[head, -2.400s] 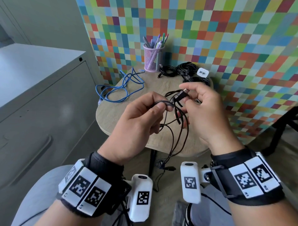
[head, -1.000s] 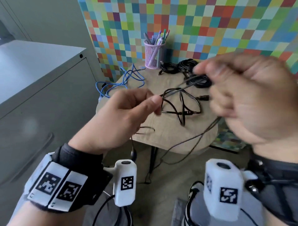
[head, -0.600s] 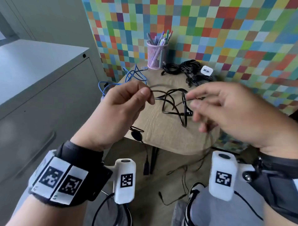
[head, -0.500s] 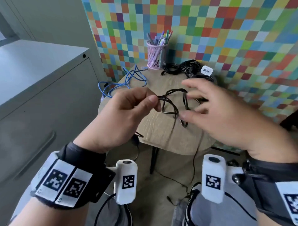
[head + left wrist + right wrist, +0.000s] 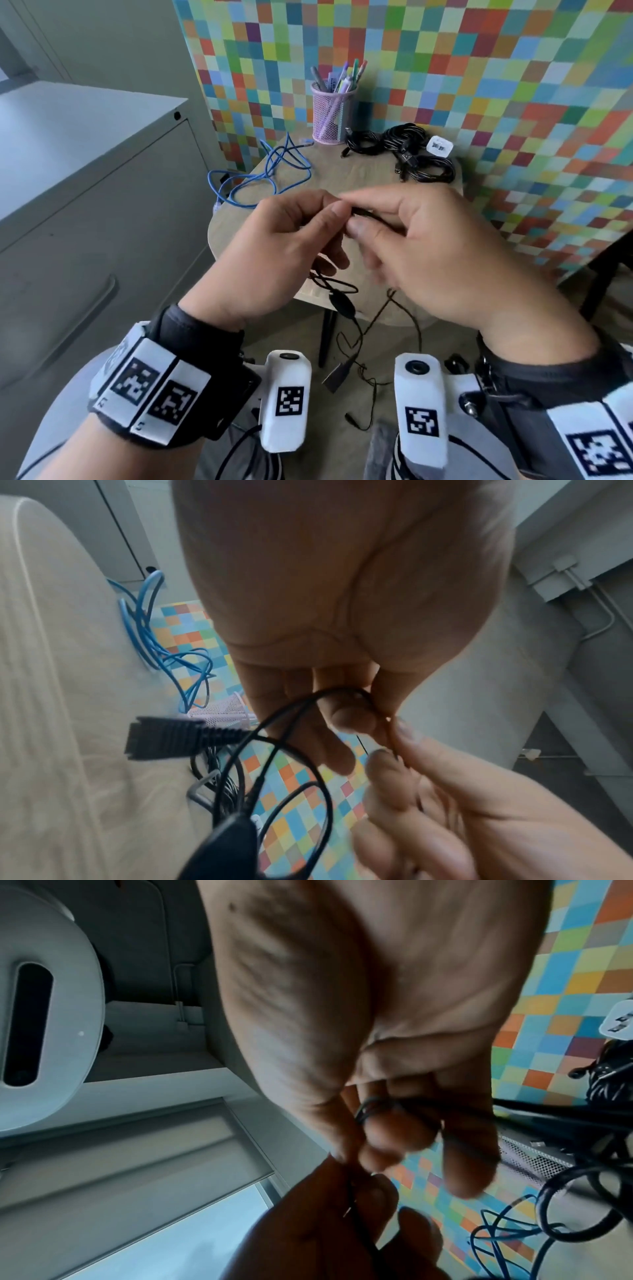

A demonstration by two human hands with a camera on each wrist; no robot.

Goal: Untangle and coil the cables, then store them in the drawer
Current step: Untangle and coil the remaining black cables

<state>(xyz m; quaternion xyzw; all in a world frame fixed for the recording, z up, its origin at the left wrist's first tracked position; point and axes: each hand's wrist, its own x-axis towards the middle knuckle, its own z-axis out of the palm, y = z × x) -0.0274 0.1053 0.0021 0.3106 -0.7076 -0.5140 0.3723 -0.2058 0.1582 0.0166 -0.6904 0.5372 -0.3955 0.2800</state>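
Observation:
My left hand (image 5: pixel 329 213) and right hand (image 5: pixel 353 216) meet fingertip to fingertip above the round wooden table (image 5: pixel 342 178). Both pinch one thin black cable (image 5: pixel 368 215). In the left wrist view the thin black cable (image 5: pixel 294 739) loops out under my left fingers (image 5: pixel 349 718), with its black USB plug (image 5: pixel 164 737) beside the loops. In the right wrist view a turn of the cable (image 5: pixel 371 1108) lies across my right fingers (image 5: pixel 397 1131). Its loose end hangs below the table edge, with an inline pod (image 5: pixel 342 303) and a plug (image 5: pixel 337 375).
A loose blue cable (image 5: pixel 260 174) sprawls on the table's left. Coiled black cables (image 5: pixel 411 154) and a white plug (image 5: pixel 440 146) lie at the back, next to a pink mesh pen cup (image 5: pixel 332 109). A grey drawer cabinet (image 5: pixel 85 205) stands to the left.
My right hand has come in to my left hand and now pinches the cable beside it. The loops that spread between the hands are now gathered and mostly hidden behind them.

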